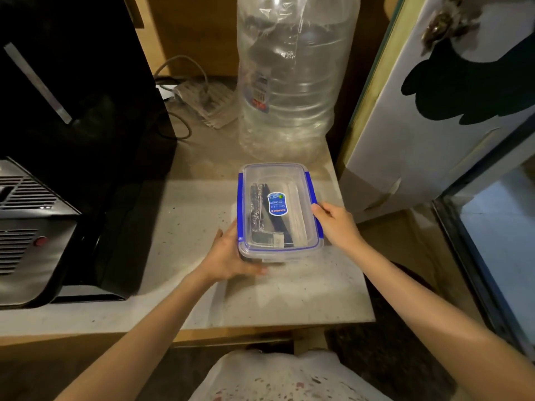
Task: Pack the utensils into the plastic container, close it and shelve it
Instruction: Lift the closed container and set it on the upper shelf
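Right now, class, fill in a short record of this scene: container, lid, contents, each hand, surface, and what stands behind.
container: clear plastic container with blue clips, on the counter
lid: lid on, blue side clips down
contents: utensils seen through the lid, kinds unclear
left hand: left hand holds the near left corner, thumb under the front edge
right hand: right hand grips the right side
behind: large clear water bottle, apart from the container
left of counter: black appliance
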Demonstrator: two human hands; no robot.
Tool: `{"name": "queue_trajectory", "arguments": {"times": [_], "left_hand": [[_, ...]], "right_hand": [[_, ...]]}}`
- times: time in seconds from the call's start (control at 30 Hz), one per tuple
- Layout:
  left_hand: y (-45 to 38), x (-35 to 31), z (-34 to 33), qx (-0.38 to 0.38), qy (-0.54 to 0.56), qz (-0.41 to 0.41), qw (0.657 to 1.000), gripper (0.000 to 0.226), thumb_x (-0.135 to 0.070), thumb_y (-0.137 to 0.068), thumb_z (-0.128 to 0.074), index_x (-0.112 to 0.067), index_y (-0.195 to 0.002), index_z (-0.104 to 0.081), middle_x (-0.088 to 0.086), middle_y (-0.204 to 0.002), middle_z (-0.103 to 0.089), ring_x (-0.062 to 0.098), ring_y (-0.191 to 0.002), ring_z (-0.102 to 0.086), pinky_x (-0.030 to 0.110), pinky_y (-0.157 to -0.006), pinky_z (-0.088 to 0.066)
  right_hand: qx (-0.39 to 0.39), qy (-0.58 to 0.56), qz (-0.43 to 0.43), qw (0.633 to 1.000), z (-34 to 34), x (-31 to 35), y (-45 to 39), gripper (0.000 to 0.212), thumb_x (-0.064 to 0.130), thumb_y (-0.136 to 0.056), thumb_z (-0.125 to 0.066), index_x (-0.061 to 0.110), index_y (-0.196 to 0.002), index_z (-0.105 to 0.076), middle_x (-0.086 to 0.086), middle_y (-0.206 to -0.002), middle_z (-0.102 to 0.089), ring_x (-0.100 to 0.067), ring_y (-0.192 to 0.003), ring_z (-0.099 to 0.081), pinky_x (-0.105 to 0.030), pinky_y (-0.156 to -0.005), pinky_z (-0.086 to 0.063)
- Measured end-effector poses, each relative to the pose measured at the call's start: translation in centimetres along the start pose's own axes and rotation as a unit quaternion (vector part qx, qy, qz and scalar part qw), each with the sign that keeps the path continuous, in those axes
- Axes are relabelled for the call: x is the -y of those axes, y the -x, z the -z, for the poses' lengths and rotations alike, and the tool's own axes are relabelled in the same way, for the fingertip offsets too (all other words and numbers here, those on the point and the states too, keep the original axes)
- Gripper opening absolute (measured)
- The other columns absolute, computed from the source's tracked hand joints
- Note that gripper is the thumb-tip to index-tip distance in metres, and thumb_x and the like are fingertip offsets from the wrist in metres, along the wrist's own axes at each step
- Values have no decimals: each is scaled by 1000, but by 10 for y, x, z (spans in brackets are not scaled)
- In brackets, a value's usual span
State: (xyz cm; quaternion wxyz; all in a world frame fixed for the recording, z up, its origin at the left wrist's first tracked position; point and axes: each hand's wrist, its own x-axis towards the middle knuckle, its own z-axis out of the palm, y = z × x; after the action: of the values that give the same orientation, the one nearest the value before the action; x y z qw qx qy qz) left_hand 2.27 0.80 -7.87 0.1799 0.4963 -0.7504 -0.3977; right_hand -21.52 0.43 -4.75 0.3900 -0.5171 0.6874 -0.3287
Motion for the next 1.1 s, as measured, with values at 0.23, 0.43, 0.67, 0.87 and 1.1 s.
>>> {"name": "queue_trajectory", "arguments": {"times": [0.23,0.43,0.67,0.87,1.1], "left_hand": [[-5,-24,26,-82,124,-16,989,61,-43,-48,-88,-25,-102,-64,-15,-94,-69,-11,-86,-64,9,-76,-51],[-20,-66,64,-183,187,-64,963,60,-41,-44,-84,-21,-98,-68,-1,-100,-72,8,-97,-66,24,-89,-49],[-30,-138,118,-250,200,-169,932,60,-44,-50,-82,-21,-103,-65,-22,-96,-67,-10,-89,-64,3,-75,-47],[-34,-207,168,-322,119,-216,914,31,-48,-52,-82,-37,-76,-65,-33,-65,-67,-17,-72,-62,2,-62,-47],[-32,-280,222,-395,64,-304,865,22,-64,-50,-70,-43,-56,-64,-37,-53,-61,-22,-54,-53,0,-48,-37]], "right_hand": [[-13,-96,33,995,7,22,10,32,32,-96,-46,20,-125,-44,9,-106,-57,0,-90,-59,-11,-65,-48],[-39,-205,107,972,35,76,8,11,31,-93,-51,32,-104,-50,14,-99,-60,4,-90,-60,-19,-84,-47],[-9,-157,251,955,74,153,19,94,60,-50,-74,32,-131,-35,17,-125,-54,2,-117,-52,-26,-99,-44],[-111,-81,348,927,108,218,21,103,56,-52,-79,31,-139,-29,22,-128,-50,-3,-123,-45,-37,-106,-39],[-143,-116,423,887,147,284,20,69,50,-61,-76,38,-123,-46,16,-118,-63,-5,-111,-58,-31,-96,-48]]}}
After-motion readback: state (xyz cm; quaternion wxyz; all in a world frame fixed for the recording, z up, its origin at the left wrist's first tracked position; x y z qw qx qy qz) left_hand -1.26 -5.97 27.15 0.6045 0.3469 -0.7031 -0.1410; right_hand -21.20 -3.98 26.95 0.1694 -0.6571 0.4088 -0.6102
